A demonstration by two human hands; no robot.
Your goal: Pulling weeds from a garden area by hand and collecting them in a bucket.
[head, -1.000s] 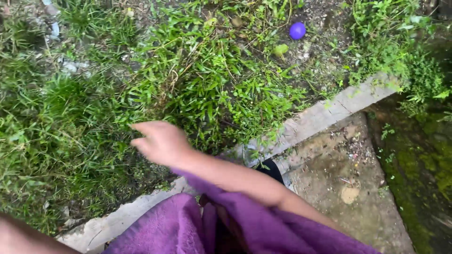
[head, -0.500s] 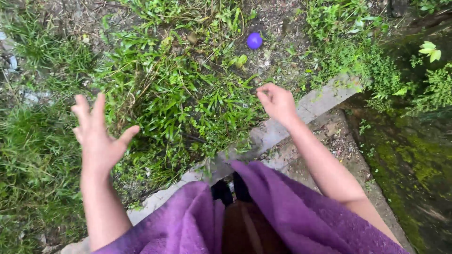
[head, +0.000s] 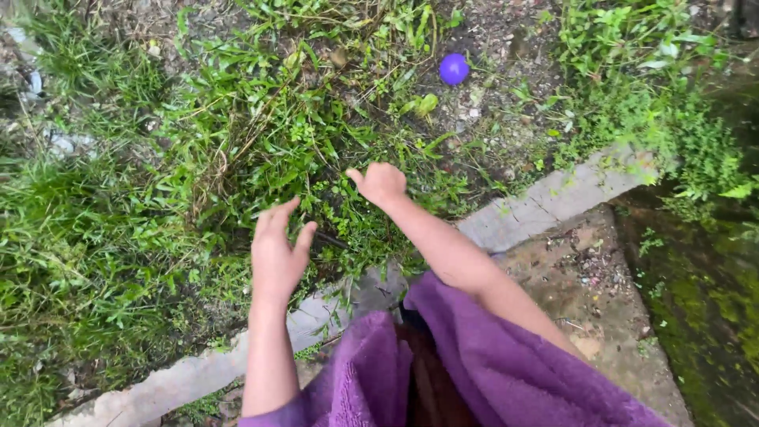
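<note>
Where the weeds thin to bare dirt lies one small purple ball (head: 454, 69), well apart from both hands. Two hands reach over the grass (head: 237, 134): the right hand (head: 382, 183) is nearest the ball, its grip curled shut on nothing; the left hand (head: 277, 253) hovers with fingers spread. One concrete curb (head: 553, 202) runs slantwise outdoors, and purple cloth (head: 474, 372) drapes below.
</note>
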